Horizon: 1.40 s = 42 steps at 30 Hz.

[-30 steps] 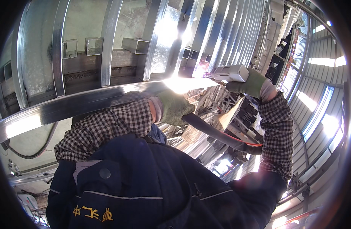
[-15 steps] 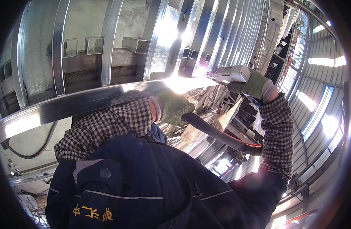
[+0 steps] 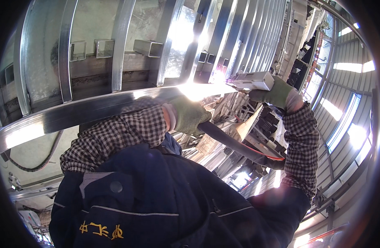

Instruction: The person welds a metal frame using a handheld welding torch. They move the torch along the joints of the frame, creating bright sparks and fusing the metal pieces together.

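My right hand (image 3: 277, 94), in a green work glove, is closed around a boxy pale-grey welding gun (image 3: 256, 80). The gun's narrow tip points left at a shiny metal rail (image 3: 91, 108), where a purple-white glare hides the contact point. My left hand (image 3: 189, 115), also gloved in green, lies close under the rail, its fingers wrapped around a thick black sleeved cable (image 3: 235, 145). This cable sags across to my right forearm, with a red line along it. Several upright metal tubes (image 3: 117, 45) meet the rail from the far side.
Short square tube pieces (image 3: 148, 48) stick out between the uprights over a dark crossbar. Below the rail on the left hangs a dark hose (image 3: 41, 166). Stacked metal profiles (image 3: 212, 144) lie beyond my hands. A ribbed wall with windows (image 3: 342, 87) rises at the right.
My right hand and the welding gun have shifted very slightly right. The uprights also sit a touch further right in the picture. My left hand keeps its hold on the cable.
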Available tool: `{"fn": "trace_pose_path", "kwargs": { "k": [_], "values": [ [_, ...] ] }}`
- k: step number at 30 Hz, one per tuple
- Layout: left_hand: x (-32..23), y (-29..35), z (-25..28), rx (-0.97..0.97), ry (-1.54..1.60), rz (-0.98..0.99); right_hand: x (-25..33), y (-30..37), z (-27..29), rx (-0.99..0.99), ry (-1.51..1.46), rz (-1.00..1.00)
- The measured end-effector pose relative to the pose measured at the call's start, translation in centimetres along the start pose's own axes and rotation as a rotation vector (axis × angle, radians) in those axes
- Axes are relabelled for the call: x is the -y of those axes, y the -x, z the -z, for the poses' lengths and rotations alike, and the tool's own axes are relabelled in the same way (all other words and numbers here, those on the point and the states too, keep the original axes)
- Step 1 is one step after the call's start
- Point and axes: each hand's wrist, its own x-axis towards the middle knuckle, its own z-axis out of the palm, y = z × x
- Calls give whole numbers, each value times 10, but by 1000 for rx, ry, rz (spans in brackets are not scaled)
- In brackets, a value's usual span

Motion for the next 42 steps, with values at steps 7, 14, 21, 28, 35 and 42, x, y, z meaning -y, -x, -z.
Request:
{"fn": "trace_pose_path", "kwargs": {
  "k": [7, 14, 21, 28, 35, 42],
  "values": [
    [0, -3, -2, 65, -10, 48, -10, 1, -1, -78, 4, -92],
    [8, -3, -7, -14, -26, -55, -16, 7, -2, -125, 51, -177],
    [12, -3, -13, -12, -18, -42, -13, 9, -1, -153, 168, -298],
    [16, -6, -12, 70, -52, -31, -10, 17, -2, -194, -131, -142],
    [7, 0, -5, 3, -37, -25, -10, -2, -3, -182, 144, -176],
    [7, 0, -6, -6, -33, -35, -9, -3, -8, -183, 58, -205]
  ]
}}
